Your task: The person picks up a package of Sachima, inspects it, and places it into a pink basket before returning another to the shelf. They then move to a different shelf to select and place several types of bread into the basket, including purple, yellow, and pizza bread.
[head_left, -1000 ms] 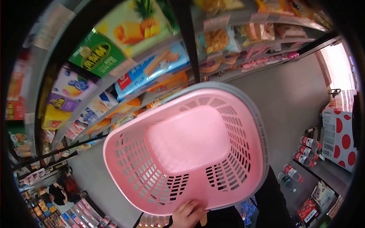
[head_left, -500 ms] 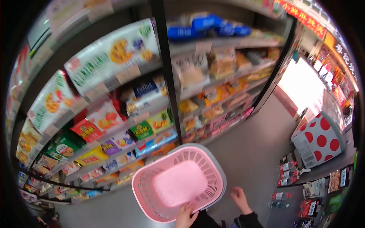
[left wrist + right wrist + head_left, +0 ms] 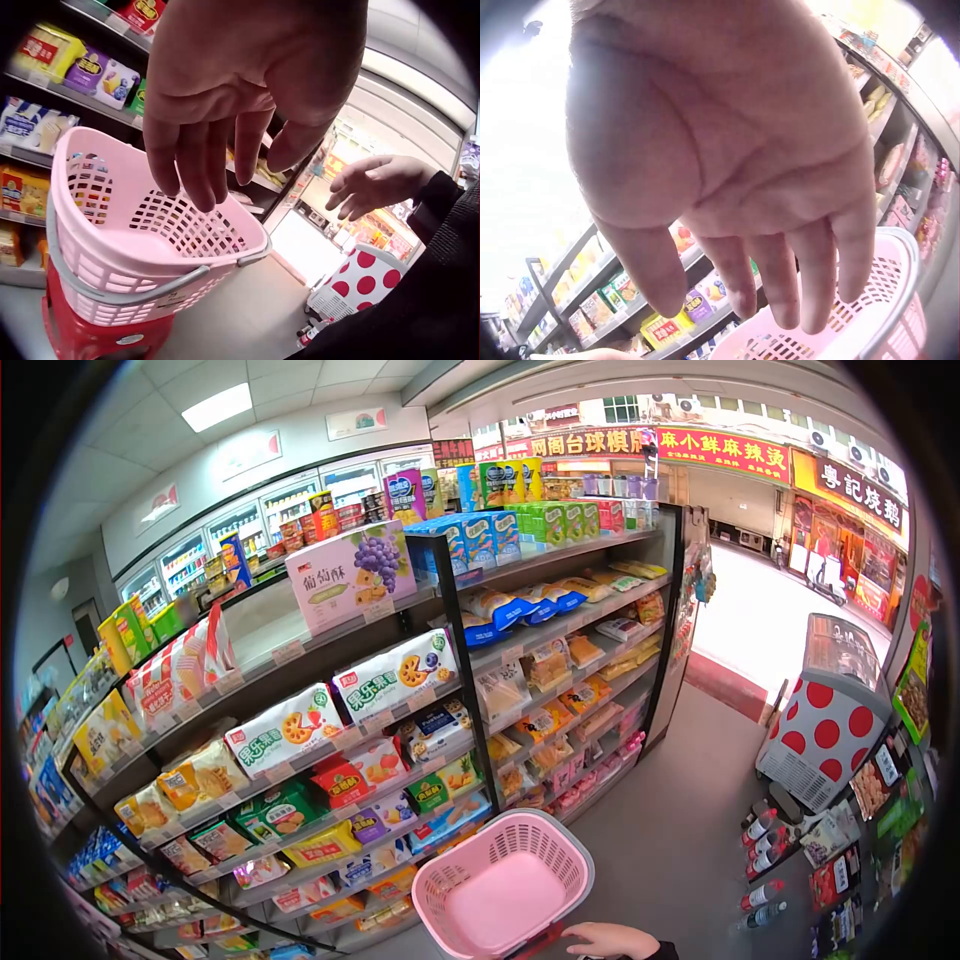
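Observation:
A pink plastic basket (image 3: 500,905) with slotted sides and a grey handle stands on a red stool (image 3: 112,341). Nothing lies on the visible part of its floor. In the left wrist view my left hand (image 3: 247,82) hangs in front of the basket, its fingers loosely bent and holding nothing; the head view does not show it. My right hand (image 3: 610,938) is just right of the basket's near rim in the head view. Seen from its own wrist, the right hand (image 3: 735,165) has its palm exposed and fingers extended, with nothing in it.
Shelves of packaged biscuits (image 3: 290,730) and bread (image 3: 545,665) run along the left and behind the basket. A red-dotted freezer (image 3: 825,730) stands at right near the bright doorway. Several bottles (image 3: 765,845) and snack packs (image 3: 835,875) sit at the lower right.
The head view has tilted up from the basket to the shelves and doorway. The left hand has come off the basket's near rim. The right hand now appears closer to the basket.

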The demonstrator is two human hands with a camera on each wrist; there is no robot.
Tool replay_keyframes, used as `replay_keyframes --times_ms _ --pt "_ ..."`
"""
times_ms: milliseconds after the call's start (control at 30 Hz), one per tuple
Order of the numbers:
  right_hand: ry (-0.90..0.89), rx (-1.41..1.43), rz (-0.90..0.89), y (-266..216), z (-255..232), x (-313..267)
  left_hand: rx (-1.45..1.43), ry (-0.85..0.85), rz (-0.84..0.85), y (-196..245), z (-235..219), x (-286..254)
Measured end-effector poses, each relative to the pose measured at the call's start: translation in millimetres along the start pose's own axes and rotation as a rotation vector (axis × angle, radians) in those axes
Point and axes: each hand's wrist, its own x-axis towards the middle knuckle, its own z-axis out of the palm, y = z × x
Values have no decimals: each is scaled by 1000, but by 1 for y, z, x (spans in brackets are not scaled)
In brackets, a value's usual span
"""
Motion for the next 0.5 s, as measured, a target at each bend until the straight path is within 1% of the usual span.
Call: replay_keyframes --times_ms 33,100,167,200,233,300,333,367,433,500 --pt "-22 -63 -7 -9 -3 -4 -50 54 12 -1 -1 -5" --pt "-27 -56 -11 -14 -10 -11 -46 45 -7 -2 -2 -12" --pt "-174 -170 55 -13 -22 -16 -29 70 -42 8 -2 -12" --pt "-206 -121 115 -19 -33 -24 -1 46 -57 14 -1 -9" --pt "-199 -116 111 -12 -38 -30 8 44 -54 24 0 -4" --pt "-150 -186 68 9 -50 -44 57 52 11 50 4 6" --pt "-166 -198 125 11 -60 -52 71 71 39 62 10 12" --pt "-167 -196 126 15 -68 -60 72 70 38 69 17 19" --pt "-184 -176 185 29 -92 -77 2 39 65 83 37 40" --pt "-141 -182 118 54 -113 -95 1 55 91 98 63 59"
